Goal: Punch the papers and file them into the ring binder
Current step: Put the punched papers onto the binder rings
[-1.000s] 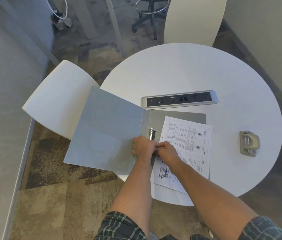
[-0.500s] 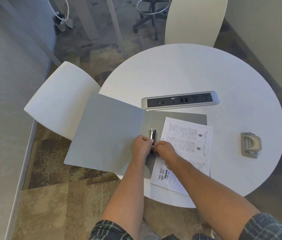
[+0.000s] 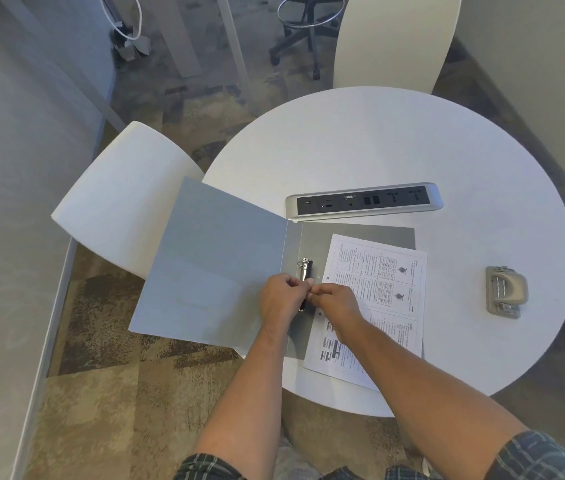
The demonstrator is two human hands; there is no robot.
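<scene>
My hands at the ring binder's clasp

Left hand [image 3: 282,299] and right hand [image 3: 334,301] pinch the ring mechanism [image 3: 305,271] of the open binder [image 3: 218,265] on the table [image 3: 395,140]; printed papers [image 3: 378,299] lie just right, hole punch [image 3: 506,291] far right

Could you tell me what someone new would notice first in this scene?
Both hands, left and right, meet at the ring clip of the open binder on the table's near-left edge. Printed papers lie on its right half, not yet on the rings; a hole punch sits far right.
</scene>
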